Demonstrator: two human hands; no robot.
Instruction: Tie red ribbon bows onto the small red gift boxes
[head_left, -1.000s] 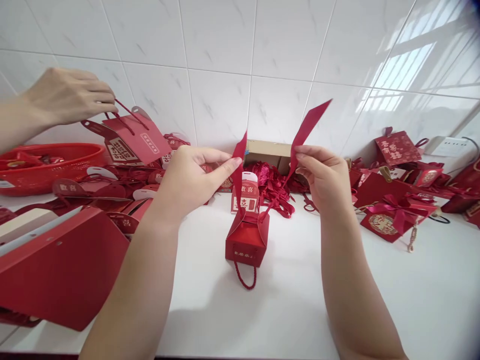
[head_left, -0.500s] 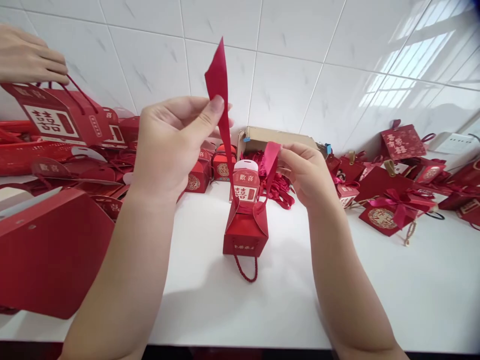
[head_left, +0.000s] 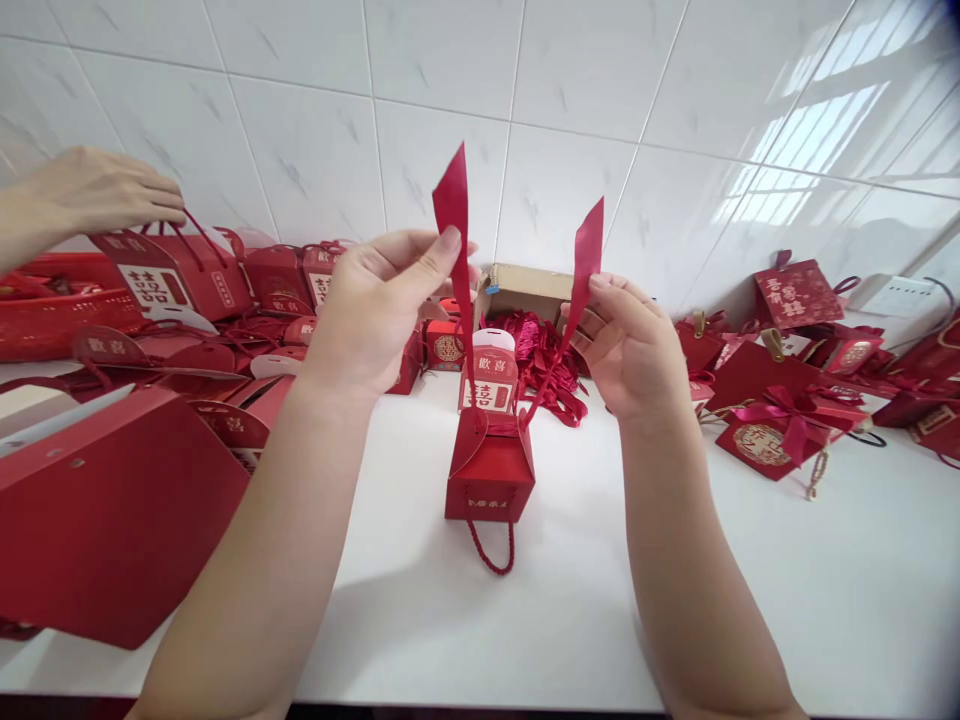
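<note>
Since the prior frame: co-worker's hand (head_left: 112, 190) is lower and further in with its bag (head_left: 180, 275); the right ribbon end (head_left: 589, 240), folded over then, now stands upright.

Hidden or cut off: basket (head_left: 60, 330) and large red panel (head_left: 127, 520) run past the left edge. My left forearm covers part of the pile (head_left: 180, 352). Cannot tell whether the printed panel (head_left: 491, 375) belongs to the box (head_left: 491, 470) before it. Box front lettering too blurred to read. My right hand (head_left: 590, 283) blocks part of the carton (head_left: 532, 280).

Grip: left hand (head_left: 455, 240) pinches the left ribbon end (head_left: 452, 195), thumb against fingers; right hand pinches the other likewise. Box sits upright below and between my hands, cord loop (head_left: 491, 560) towards me.

Surface: white table (head_left: 450, 630), shadowed left of box. Wall (head_left: 315, 60): pale tile, window glare at right.
</note>
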